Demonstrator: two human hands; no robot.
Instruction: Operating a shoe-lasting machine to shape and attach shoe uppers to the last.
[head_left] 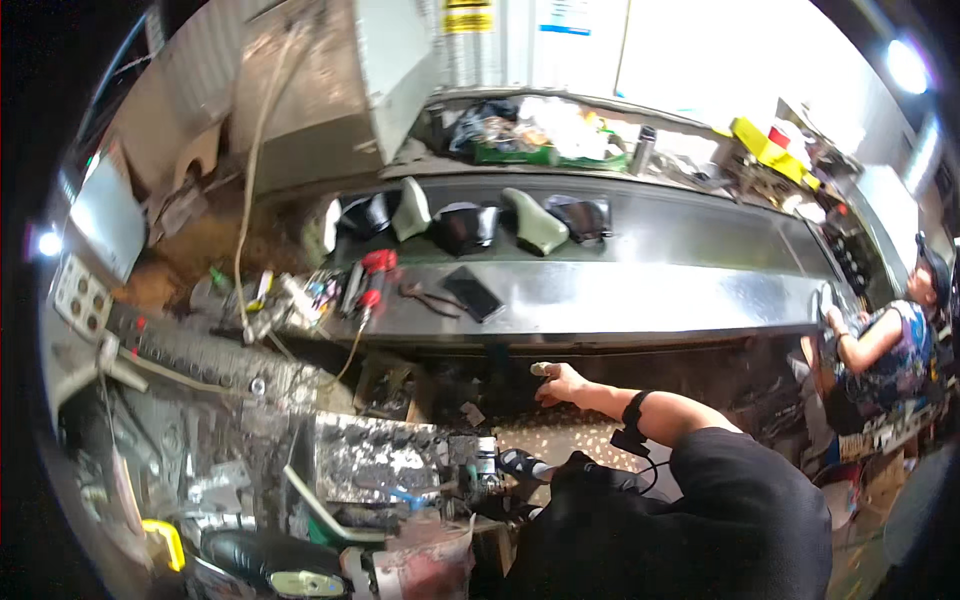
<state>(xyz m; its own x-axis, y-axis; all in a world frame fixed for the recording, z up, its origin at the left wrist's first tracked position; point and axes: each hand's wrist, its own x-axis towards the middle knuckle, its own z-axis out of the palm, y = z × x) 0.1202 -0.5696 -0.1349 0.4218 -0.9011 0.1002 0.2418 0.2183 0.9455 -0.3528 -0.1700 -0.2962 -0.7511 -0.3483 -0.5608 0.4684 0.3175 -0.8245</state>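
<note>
My right hand (562, 385) reaches leftward in front of the bench edge, over the dark gap below it. Its fingers are loosely bent and partly apart, with a pale covering or small pale thing at one fingertip. A black strap with a small device (630, 425) sits on my forearm. My left hand does not show. Nearest on the metal bench (620, 300) lie a black phone (472, 293), pincers (430, 297) and a red heat-gun-like tool (376, 272). Behind them stand several pale green shoe lasts (536, 222) alternating with glossy black shoe uppers (465, 228).
A green tray of mixed materials (535, 140) and a dark flask (643, 150) line the back ledge, with a yellow box (768, 150) farther right. A co-worker (895, 335) sits at the far right. Worn machinery (370, 460) fills the lower left, below a power strip (82, 295).
</note>
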